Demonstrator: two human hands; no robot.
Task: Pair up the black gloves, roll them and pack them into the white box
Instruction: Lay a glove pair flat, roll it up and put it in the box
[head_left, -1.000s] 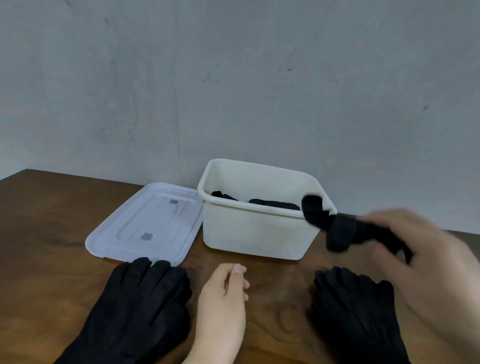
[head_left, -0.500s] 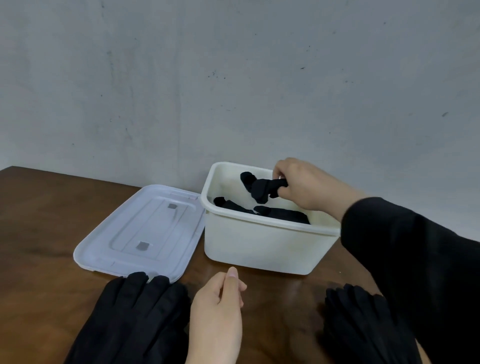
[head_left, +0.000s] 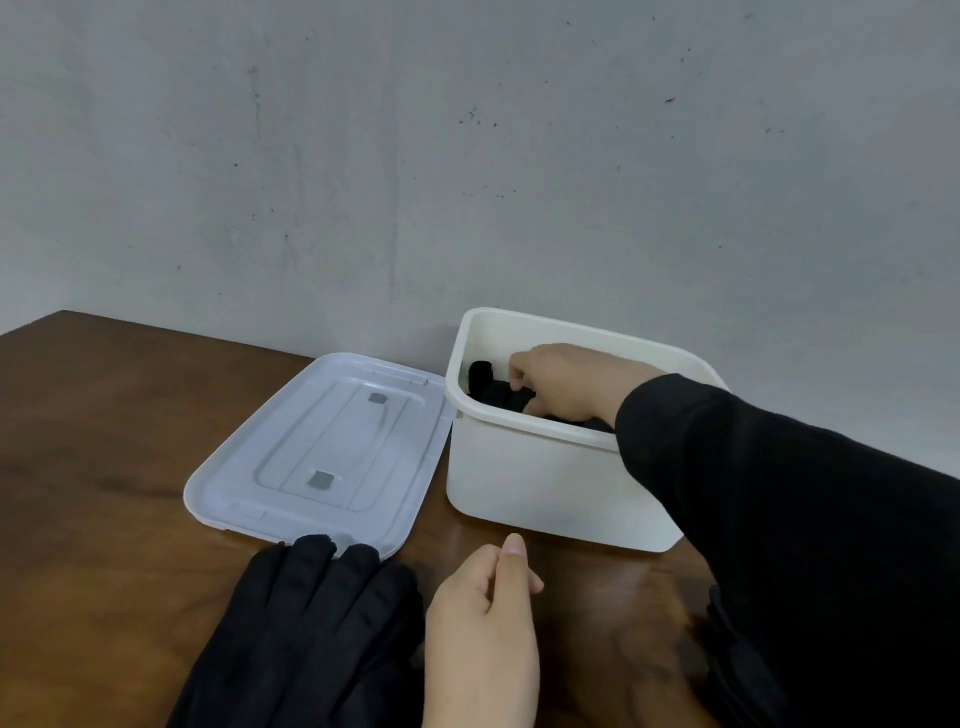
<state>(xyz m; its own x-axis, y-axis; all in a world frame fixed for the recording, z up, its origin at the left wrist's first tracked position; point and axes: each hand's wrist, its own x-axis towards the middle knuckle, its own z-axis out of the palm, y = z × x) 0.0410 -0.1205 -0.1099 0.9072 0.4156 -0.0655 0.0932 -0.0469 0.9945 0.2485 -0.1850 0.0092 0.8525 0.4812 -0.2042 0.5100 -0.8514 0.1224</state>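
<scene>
Your right hand (head_left: 566, 382) has its grip curled on a rolled glove pair (head_left: 496, 389) inside the white box (head_left: 524, 478); your left hand (head_left: 483, 623) rests loosely curled, holding nothing, on the bench (head_left: 104, 441).

The setting is a plain indoor workspace; the exact type of room cannot be determined. A dark brown wooden table (head_left: 104, 415) with visible grain stands directly against a bare grey wall (head_left: 467, 156). The wall surface is unpainted or roughly finished, marked with small dark specks and faint vertical streaks. No furniture, fittings or equipment identify the room as a kitchen, office or workshop.
</scene>
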